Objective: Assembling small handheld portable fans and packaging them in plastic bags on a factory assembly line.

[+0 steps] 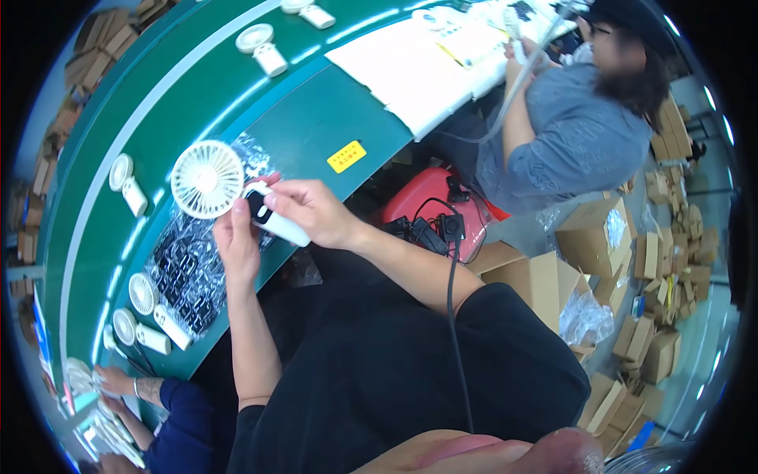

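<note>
A white handheld fan [208, 179] with a round slatted grille is held above the edge of the green workbench, its pale handle [283, 227] slanting down to the right. Around the dark section below the grille, the fingers of my left hand [237, 241] are closed, thumb uppermost. My right hand [320, 212] pinches at the neck, where a thin white curved piece shows by the fingertips; whether that piece is separate from the fan I cannot tell. Beneath and left of my hands lies a clear plastic bag [185, 272] of small black parts.
More handheld fans lie along the green belt [189, 87], one a little left of mine [128, 184]. A yellow label [347, 156] is on the bench. Co-workers sit at right [576, 118] and lower left [181, 426]. A red stool [403, 201] and cardboard boxes [537, 288] stand at right.
</note>
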The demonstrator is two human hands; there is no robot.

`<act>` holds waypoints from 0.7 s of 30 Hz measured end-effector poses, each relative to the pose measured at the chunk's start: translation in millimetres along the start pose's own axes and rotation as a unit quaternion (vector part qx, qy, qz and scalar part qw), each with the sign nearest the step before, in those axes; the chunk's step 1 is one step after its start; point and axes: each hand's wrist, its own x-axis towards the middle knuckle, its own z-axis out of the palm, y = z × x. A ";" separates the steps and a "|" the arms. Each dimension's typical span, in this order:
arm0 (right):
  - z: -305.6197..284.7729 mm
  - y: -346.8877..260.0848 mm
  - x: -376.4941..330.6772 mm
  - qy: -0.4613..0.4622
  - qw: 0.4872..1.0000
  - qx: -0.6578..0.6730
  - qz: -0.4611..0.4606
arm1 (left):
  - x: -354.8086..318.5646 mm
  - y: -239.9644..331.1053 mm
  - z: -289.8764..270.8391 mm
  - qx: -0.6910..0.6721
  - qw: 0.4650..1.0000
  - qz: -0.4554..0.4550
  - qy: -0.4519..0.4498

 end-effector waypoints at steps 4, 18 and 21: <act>-13.2 -6.6 2.9 0.003 0.996 0.008 0.094 | 2.9 -1.1 -0.7 0.064 0.998 -0.026 -0.014; -300.8 -35.8 135.7 0.231 0.765 -0.542 0.260 | -14.4 -8.5 -35.4 0.032 0.995 -0.089 -0.016; -317.7 -25.1 173.7 0.216 0.533 -0.812 0.100 | -17.2 -8.0 -39.3 0.037 0.994 -0.101 -0.012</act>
